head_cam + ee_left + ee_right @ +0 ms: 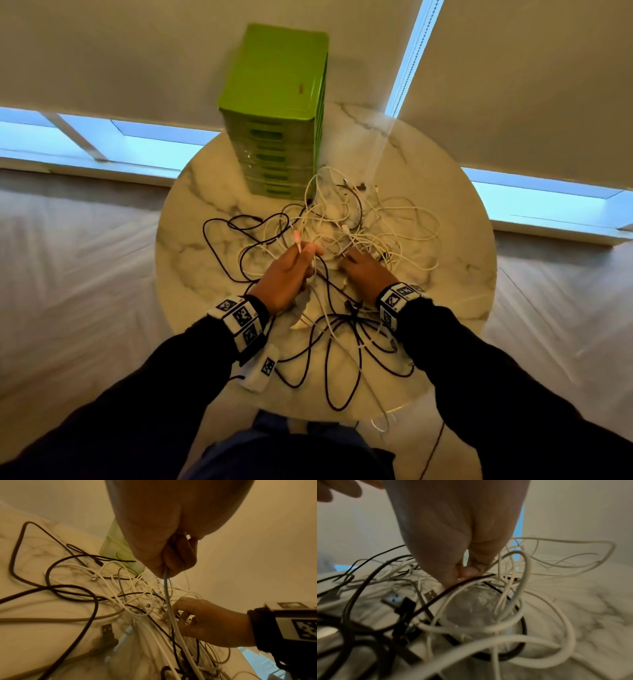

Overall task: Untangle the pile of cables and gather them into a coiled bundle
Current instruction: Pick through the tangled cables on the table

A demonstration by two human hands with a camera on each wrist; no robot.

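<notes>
Cable pile: the cables (342, 240) lie in one loose tangle of white and black strands across the middle of the round marble tabletop (455, 260), from centre frame down to its lower edge in the head view; too knotted to count.
Left hand: the left hand (286, 277) is raised just left of centre, fingers (178, 555) curled round one white cable (167, 595).
Left wrist view only: that white cable drops straight from the fist into the pile, and a USB plug (108, 632) lies at lower centre.
Right hand: the right hand (364, 272) sits right of centre, down in the tangle.
Right wrist view only: its fingers (469, 572) are bunched tight at strands in the pile; which strand, I cannot tell. A blue-tipped plug (393, 599) shows at left.
Head view only: one green drawer unit (277, 113) stands upright at the top of the tabletop, with white loops touching its base.
Edges: one black loop (342, 377) reaches the lower rim; a thin strand hangs over it at lower right.
Open room: bare marble shows at the left and right rims.
Count: two hands, one drawer unit, one pile.
</notes>
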